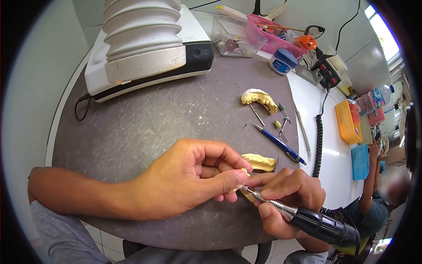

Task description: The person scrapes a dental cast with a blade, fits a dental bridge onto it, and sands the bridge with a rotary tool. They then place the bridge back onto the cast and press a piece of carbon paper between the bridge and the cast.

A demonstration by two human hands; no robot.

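My left hand point(193, 178) pinches a small cream-coloured dental piece point(245, 171) between thumb and fingers, which hide most of it. In my right hand point(295, 191) is a black and silver rotary handpiece point(326, 226), gripped like a pen. Its slim tip points left and meets or nearly meets the piece's lower edge; contact cannot be made out exactly. Just behind the hands lies a yellow plaster dental model point(261, 163). Another arch-shaped plaster model point(259, 99) rests farther back, beside several loose burs point(278, 125) and a blue pen point(281, 144).
A white machine with a ribbed hose point(143, 31) stands at the back left. Behind the table's right side are a clear tray point(237, 46), pink basket point(268, 35) and blue-lidded jar point(283, 61). A coiled cord point(318, 145) runs along the right. Another person point(373, 211) sits far right.
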